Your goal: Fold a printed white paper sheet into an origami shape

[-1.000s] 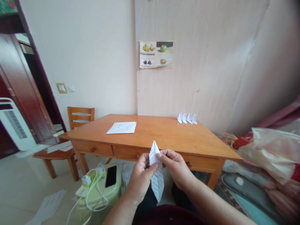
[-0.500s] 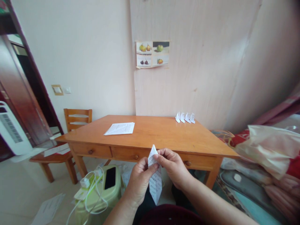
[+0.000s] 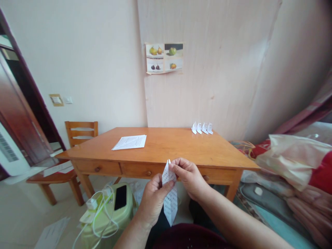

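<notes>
A narrow, pointed piece of folded paper (image 3: 170, 204) with printed marks is held upright in front of me, near the table's front edge. My left hand (image 3: 155, 196) is closed on its middle, thumb lying across the printed face. Higher up, my right hand (image 3: 191, 176) pinches the right side of the paper just under its upper tip. On the table's far right stand several small folded paper figures (image 3: 202, 128) in a row. A stack of printed sheets (image 3: 129, 142) lies on the left part of the table.
The wooden table (image 3: 166, 148) has drawers along its front. Below it at left, a pale green box (image 3: 109, 214) carries a phone (image 3: 120, 197) and white cables. A wooden chair (image 3: 81, 133) stands at left; bags (image 3: 287, 159) are piled at right.
My right hand has moved slightly up along the paper, towards its tip. The left hand keeps its hold. The whole view has shifted a little to the right.
</notes>
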### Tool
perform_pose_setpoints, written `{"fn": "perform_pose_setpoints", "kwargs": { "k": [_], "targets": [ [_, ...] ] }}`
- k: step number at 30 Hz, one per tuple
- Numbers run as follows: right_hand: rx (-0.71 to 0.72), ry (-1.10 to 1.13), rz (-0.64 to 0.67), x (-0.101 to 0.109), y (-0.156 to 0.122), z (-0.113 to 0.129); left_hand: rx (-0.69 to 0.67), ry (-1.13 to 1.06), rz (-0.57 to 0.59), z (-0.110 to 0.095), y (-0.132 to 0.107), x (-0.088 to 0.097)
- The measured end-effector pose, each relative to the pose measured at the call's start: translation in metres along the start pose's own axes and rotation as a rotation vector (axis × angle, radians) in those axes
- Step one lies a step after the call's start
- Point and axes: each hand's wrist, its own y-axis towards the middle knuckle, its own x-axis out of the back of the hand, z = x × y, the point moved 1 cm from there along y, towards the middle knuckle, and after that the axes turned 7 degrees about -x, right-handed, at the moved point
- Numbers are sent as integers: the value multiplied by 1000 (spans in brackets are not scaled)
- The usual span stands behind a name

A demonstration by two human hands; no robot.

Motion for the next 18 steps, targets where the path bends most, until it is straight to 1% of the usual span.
{"fn": "perform_pose_setpoints", "kwargs": {
  "k": [5, 9, 12, 15, 18],
  "targets": [
    [-31, 31, 24, 1, 3, 0, 10, -27, 22, 2, 1, 1],
    [-33, -31, 97, 3, 0, 3, -3, -45, -6, 1, 2, 2],
    [-34, -61, 143, 5, -4, 2, -26, -95, 36, -2, 3, 3],
    [-31, -53, 161, 6, -7, 0, -26, -133, 85, -3, 4, 5],
    [-13, -94, 162, 6, -8, -1, -19, -158, 81, -3, 4, 6]
  ]
}}
